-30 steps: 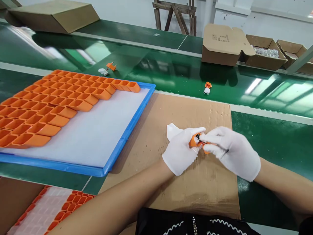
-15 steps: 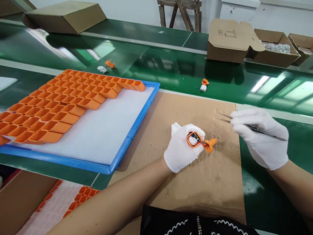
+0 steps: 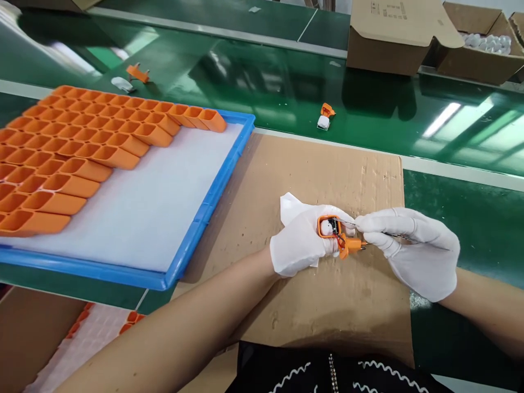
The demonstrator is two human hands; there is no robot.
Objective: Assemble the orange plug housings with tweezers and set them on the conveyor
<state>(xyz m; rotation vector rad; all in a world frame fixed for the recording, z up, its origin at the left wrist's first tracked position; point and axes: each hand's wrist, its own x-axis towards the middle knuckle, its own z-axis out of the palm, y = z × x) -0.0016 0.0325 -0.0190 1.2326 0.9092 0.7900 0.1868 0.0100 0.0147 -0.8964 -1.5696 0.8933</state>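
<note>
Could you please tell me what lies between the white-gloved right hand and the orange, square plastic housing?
In the head view, slim metal tweezers span from the right hand to the housing, with the orange plastic plug just below them.

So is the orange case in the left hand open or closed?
Open: the orange case in the left hand shows a white part and a dark part through its mouth, and the plug sits outside.

"Carrying everything?"
"Glossy green workbench (image 3: pixel 470 210), brown rectangular cardboard sheet (image 3: pixel 311 169) flat on top."
"Around the sheet?"
"At nine o'clock, rectangular blue-rimmed plastic tray (image 3: pixel 82 268); at twelve, small orange-and-white plastic piece (image 3: pixel 323 121); at one, brown cardboard box (image 3: pixel 388 52)."
</note>
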